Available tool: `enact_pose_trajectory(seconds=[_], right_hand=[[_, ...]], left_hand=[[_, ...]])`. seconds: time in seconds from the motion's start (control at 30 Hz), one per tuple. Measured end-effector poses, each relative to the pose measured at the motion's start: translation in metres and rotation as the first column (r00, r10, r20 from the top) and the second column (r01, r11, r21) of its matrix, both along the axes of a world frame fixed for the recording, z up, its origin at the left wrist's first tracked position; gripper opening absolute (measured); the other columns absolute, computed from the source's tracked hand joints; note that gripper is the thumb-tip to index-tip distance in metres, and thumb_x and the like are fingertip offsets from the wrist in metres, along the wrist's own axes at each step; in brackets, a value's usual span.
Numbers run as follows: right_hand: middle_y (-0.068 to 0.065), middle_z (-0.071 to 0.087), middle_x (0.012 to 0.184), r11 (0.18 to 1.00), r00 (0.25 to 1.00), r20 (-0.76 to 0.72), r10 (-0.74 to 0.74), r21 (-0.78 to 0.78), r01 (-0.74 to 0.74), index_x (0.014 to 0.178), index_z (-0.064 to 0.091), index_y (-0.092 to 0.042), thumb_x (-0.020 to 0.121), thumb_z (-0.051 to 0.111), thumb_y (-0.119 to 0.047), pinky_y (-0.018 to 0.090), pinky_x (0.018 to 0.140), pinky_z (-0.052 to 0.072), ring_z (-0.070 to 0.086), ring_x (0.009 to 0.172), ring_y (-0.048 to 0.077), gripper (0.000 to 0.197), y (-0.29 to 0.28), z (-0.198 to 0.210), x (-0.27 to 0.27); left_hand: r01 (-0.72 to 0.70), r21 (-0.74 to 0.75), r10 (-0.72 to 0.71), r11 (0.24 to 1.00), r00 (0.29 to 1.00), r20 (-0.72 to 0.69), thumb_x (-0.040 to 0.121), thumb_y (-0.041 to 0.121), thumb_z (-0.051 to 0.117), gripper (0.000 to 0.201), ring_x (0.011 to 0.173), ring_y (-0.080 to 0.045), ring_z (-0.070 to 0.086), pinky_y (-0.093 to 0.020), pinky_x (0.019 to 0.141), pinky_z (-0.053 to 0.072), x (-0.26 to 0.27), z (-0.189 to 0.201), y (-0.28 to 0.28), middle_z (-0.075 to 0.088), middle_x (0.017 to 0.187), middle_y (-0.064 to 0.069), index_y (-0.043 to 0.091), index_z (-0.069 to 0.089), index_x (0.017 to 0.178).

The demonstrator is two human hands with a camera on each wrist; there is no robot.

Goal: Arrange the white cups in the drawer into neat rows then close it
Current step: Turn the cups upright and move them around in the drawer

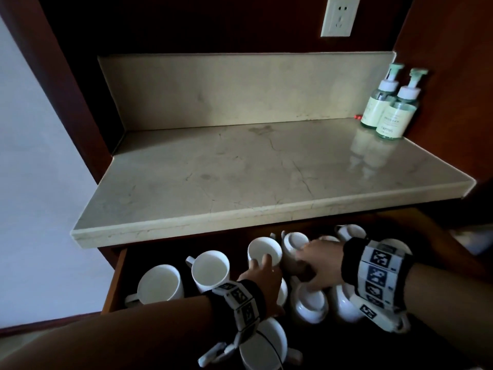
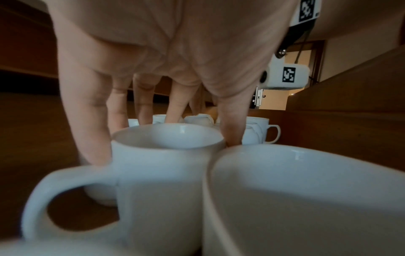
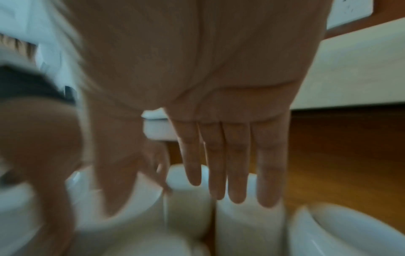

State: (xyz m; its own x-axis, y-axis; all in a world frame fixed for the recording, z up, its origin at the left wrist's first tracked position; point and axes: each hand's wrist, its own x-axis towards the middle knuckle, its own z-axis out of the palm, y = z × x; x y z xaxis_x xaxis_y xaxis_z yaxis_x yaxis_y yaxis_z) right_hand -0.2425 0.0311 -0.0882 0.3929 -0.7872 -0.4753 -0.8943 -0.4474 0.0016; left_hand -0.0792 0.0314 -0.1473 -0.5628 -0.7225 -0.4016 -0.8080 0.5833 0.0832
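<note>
**Both hands among cups in open drawer**

Left hand [image 1: 262,276]: fingers [image 2: 87,121] spread downward round an upright white cup [image 2: 166,155], thumb on the opposite side of its rim; gripping it. Right hand [image 1: 317,263]: fingers [image 3: 234,164] straight and together, lying over cups near the drawer's middle; contact blurred, cannot tell whether touching. Drawer [image 1: 117,279] pulled open below the marble counter [image 1: 240,166]. Inside the drawer: white cups, unordered; two upright cups [image 1: 210,271] at its left end, several overturned or tipped cups [image 1: 309,305] toward its right. On the counter, far right corner: two pump bottles [image 1: 389,108] just beside each other.
</note>
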Motion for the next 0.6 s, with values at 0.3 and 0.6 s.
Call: enact_pose_trajectory(seconds=[0.3,0.6], right_hand=[[0.010,0.053,0.134,0.966,0.972,-0.190,-0.138,0.190,0.174,0.141,0.035,-0.011,0.071,0.065,-0.069,0.042,0.104,0.041,0.051,0.123,0.032,0.095,0.022,-0.040,0.012],[0.008,0.061,0.117,0.973,0.963,-0.230,-0.142,0.147,0.179,0.122,0.051,-0.017,0.075,0.063,-0.047,0.038,0.091,0.048,0.060,0.105,0.031,0.058,0.030,-0.037,0.030]], left_hand=[[-0.010,0.006,0.010,1.000,0.999,0.050,0.074,0.052,0.073,0.095,0.130,-0.041,0.030,-0.052,0.098,0.045,-0.007,0.003,-0.001,0.022,0.144,-0.012,0.015,0.026,0.147],[-0.008,0.028,0.010,1.000,0.998,-0.058,0.069,0.056,0.074,0.091,0.129,-0.036,0.034,-0.049,0.095,0.044,0.005,0.006,-0.004,0.029,0.141,-0.007,0.023,0.031,0.142]])
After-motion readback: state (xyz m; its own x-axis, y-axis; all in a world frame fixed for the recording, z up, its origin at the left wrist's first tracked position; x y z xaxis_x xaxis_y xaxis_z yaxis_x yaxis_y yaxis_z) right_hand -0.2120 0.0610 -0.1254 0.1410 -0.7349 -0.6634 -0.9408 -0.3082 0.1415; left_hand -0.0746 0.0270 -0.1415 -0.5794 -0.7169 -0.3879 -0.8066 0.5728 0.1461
